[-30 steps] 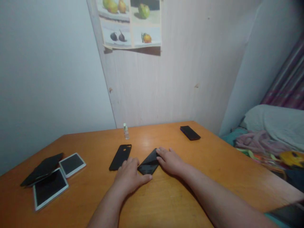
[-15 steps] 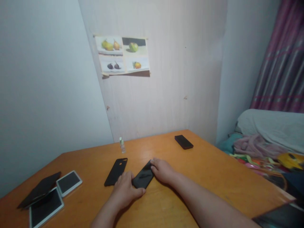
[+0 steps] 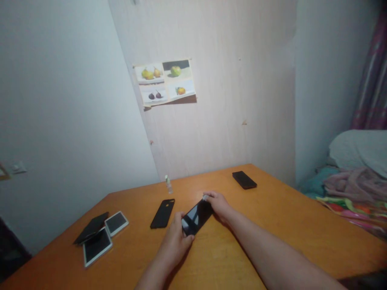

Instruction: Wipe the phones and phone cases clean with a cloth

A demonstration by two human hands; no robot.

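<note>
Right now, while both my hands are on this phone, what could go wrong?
The phone might slip, since the left hand and right hand grip only its opposite ends.
The left hand could nudge the black case lying just beside it.
The small clear bottle beyond the case looks narrow and might tip if knocked.

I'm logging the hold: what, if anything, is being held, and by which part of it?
A dark phone, held at both ends: the left grip at its near-left end, the right grip at its far-right end.
</note>
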